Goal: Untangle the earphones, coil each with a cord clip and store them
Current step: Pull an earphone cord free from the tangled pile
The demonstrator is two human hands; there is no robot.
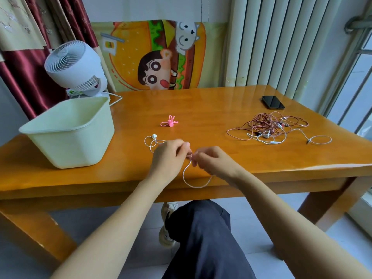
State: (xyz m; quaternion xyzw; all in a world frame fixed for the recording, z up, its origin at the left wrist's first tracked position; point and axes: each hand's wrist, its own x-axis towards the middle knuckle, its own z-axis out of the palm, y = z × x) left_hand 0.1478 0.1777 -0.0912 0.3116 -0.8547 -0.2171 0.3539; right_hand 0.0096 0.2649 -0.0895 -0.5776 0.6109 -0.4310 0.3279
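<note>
With left hand (169,156) and right hand (213,161) both pinching the white earphone cord (194,186) at the front edge of the table (211,105), wind even, slack loops toward the earbud (154,135), then fasten with the pink clip (170,121).

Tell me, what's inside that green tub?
Only the upper inner walls of the tub show, and they look bare. Its front wall hides the bottom, so anything lying down there cannot be seen from here.
</note>
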